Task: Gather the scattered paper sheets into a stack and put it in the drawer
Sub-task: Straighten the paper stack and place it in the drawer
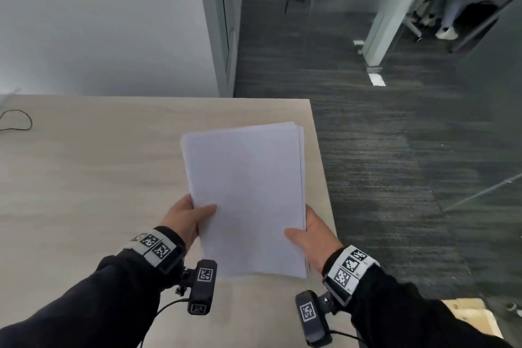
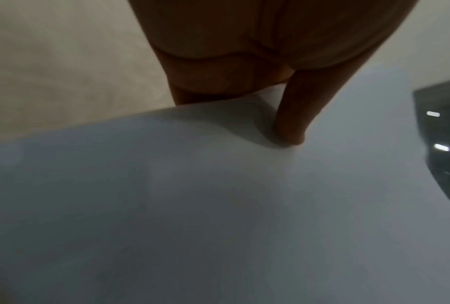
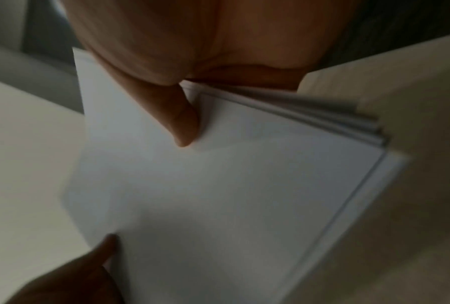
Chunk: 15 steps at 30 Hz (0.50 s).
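The stack of white paper sheets (image 1: 245, 195) is held just above the right end of the pale wooden desk (image 1: 99, 178), edges slightly fanned. The left hand (image 1: 185, 217) pinches its near left edge, thumb on top, and the right hand (image 1: 313, 237) pinches the near right edge likewise. A black cable (image 1: 19, 120) loops at the desk's far left.

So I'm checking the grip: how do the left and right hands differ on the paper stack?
The left hand pinches the paper stack on its left edge, farther up; the right hand pinches the right edge nearer the bottom corner. Both have the thumb on top.
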Each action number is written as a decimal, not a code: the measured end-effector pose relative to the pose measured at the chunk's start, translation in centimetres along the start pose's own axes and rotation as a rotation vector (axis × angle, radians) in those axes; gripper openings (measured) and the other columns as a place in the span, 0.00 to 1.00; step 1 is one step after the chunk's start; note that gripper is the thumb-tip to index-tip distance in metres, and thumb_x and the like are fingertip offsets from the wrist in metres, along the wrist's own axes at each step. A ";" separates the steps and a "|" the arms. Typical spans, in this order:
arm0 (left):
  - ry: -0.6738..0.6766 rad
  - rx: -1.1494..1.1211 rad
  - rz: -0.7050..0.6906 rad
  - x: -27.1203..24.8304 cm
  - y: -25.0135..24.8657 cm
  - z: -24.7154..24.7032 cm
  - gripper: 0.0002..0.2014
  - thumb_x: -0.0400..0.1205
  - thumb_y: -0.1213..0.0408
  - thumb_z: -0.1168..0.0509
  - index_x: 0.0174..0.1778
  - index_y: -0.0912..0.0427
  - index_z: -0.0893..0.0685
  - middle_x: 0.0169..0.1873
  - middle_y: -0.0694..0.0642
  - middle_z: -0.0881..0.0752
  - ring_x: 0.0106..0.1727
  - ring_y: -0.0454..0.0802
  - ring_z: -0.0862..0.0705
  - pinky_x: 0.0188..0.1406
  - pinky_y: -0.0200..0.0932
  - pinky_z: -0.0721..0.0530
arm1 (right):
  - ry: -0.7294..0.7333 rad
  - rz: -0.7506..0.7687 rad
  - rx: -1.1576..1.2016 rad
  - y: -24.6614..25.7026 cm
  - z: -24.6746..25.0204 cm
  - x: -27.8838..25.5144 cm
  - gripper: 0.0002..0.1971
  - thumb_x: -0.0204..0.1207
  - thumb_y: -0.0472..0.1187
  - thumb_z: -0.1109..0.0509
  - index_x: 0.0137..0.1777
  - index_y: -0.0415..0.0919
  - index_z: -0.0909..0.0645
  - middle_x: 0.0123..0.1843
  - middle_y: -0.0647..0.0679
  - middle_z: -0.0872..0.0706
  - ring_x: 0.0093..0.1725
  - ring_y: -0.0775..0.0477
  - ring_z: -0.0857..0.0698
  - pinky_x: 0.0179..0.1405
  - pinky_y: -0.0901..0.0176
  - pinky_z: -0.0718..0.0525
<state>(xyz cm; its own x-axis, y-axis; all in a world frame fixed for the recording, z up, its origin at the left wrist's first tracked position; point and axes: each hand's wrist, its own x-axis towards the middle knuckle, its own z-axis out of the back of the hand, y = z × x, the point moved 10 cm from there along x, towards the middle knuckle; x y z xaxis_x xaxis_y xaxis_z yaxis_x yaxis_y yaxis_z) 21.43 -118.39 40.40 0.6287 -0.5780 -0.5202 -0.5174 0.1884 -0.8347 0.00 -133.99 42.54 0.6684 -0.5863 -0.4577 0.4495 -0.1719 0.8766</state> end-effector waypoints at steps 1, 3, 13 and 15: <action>-0.007 -0.004 -0.083 0.0 -1.8 0.2 0.20 0.70 0.76 0.28 0.59 0.66 0.17 0.49 0.63 0.08 0.50 0.63 0.11 0.41 0.48 0.11 | -0.026 0.017 0.005 1.0 -0.2 0.4 0.20 0.79 0.30 0.34 0.58 0.58 0.23 0.51 0.59 0.11 0.48 0.60 0.12 0.43 0.69 0.16; -0.006 -0.007 -0.218 -0.4 -4.9 0.2 0.19 0.67 0.72 0.29 0.56 0.65 0.15 0.48 0.61 0.08 0.50 0.59 0.10 0.43 0.44 0.12 | -0.084 0.065 -0.020 2.7 -0.2 1.3 0.16 0.79 0.32 0.33 0.61 0.52 0.21 0.53 0.56 0.11 0.49 0.61 0.13 0.44 0.69 0.18; -0.046 0.248 -0.264 -0.7 -4.5 1.4 0.15 0.67 0.64 0.29 0.50 0.51 0.12 0.47 0.50 0.07 0.53 0.54 0.11 0.66 0.64 0.19 | -0.114 0.072 -0.157 2.8 -0.3 2.9 0.14 0.79 0.35 0.32 0.61 0.51 0.22 0.56 0.54 0.12 0.59 0.51 0.14 0.57 0.63 0.19; -0.031 0.269 -0.261 -1.0 -4.6 1.1 0.19 0.67 0.64 0.28 0.54 0.48 0.14 0.50 0.48 0.08 0.56 0.53 0.11 0.67 0.63 0.19 | -0.121 0.081 -0.104 3.0 0.0 2.5 0.17 0.77 0.35 0.30 0.63 0.51 0.23 0.55 0.56 0.12 0.57 0.55 0.14 0.51 0.70 0.19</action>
<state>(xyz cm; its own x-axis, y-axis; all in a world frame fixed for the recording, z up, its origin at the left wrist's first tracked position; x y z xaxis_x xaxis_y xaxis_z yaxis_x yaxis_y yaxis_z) 23.83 -117.84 44.59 0.7388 -0.6104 -0.2857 -0.1690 0.2426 -0.9553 3.07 -135.96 44.05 0.6314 -0.6871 -0.3594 0.4600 -0.0413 0.8870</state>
